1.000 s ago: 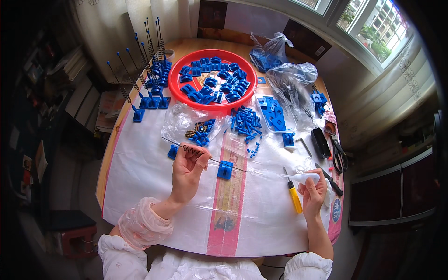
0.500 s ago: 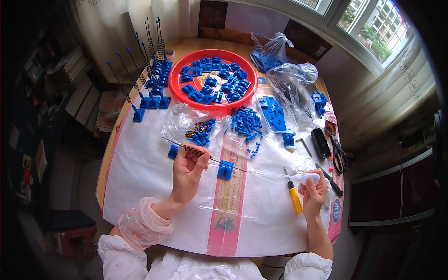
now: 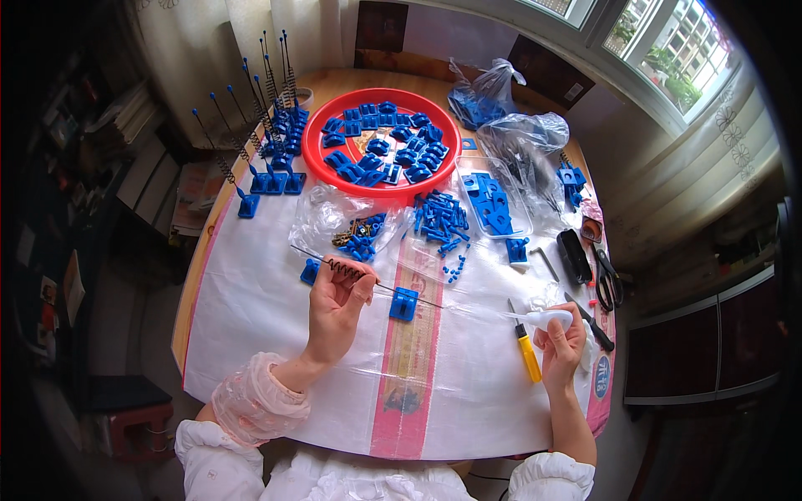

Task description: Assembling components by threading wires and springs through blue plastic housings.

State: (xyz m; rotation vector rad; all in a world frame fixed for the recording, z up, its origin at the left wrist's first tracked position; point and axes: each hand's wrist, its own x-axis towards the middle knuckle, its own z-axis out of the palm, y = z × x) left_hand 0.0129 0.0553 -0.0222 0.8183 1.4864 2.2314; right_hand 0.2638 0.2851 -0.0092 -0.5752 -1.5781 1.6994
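Observation:
My left hand (image 3: 334,316) is closed in a pinch round a thin black wire rod with a coiled spring (image 3: 344,268) on it. The rod slants down to the right, its bare end passing over a small blue plastic base (image 3: 404,305) on the table cover. On the right, my right hand (image 3: 561,344) grips a small white squeeze bottle (image 3: 547,318), its narrow nozzle pointing left toward the rod's tip. A faint clear strand seems to run between nozzle and tip. Below the bottle lies a yellow-handled screwdriver (image 3: 530,357). Another blue base (image 3: 310,271) sits partly behind my left hand.
A red round tray (image 3: 311,159) holds several blue bases. Upright spring rods on blue bases (image 3: 269,182) stand at the left. Blue pegs (image 3: 440,219), a clear box (image 3: 520,225), plastic bags (image 3: 535,138), scissors (image 3: 610,284) and a black-handled knife (image 3: 598,331) lie around.

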